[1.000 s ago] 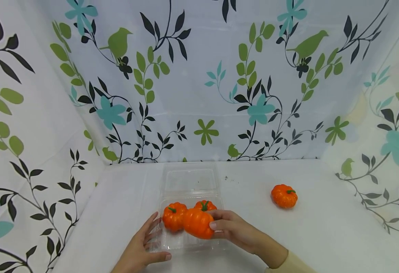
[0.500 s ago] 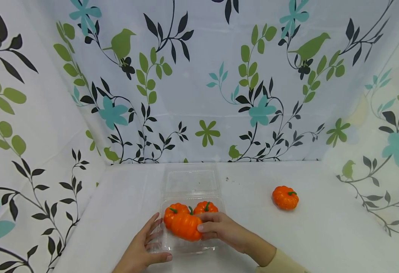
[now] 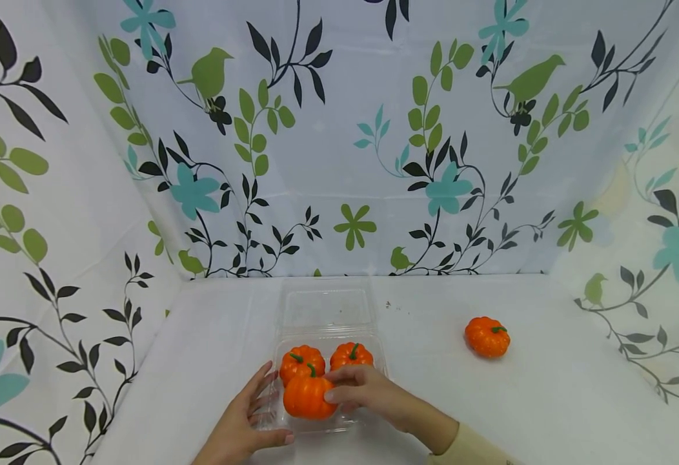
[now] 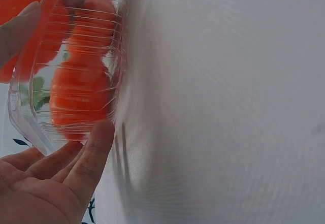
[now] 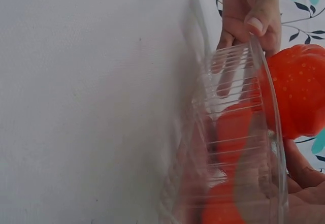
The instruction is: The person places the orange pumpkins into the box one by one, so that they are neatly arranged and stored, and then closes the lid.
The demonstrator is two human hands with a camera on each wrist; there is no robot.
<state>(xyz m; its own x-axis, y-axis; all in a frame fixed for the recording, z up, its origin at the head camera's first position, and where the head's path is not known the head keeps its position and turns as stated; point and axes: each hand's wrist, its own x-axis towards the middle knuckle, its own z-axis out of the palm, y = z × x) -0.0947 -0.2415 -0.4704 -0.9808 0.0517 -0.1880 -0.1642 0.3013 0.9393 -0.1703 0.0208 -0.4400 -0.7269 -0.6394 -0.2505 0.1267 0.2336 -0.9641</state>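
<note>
My right hand (image 3: 371,397) pinches a small orange toy pumpkin (image 3: 307,398) with a green stem, over the front part of a clear plastic clamshell container (image 3: 368,420). Behind it, two similar pumpkins sit in the container, one at the left (image 3: 300,359) and one at the right (image 3: 354,354). Along the container's left side, my left hand (image 3: 237,416) spreads its fingers, the thumb near the front corner. In the left wrist view, those extended fingers (image 4: 86,168) touch the ribbed wall. From the right wrist view, the held pumpkin (image 5: 299,89) stands above the container's rim.
Another orange pumpkin (image 3: 486,337) lies on the white tabletop (image 3: 432,361) at the right. The container's lid (image 3: 328,307) lies folded back, away from me. A patterned curtain (image 3: 339,161) with leaves and birds rises behind the table and along both sides.
My right hand has carried the pumpkin leftward and a little toward me, over the front of the container, turning its stem up. The left hand stays at the container's side.
</note>
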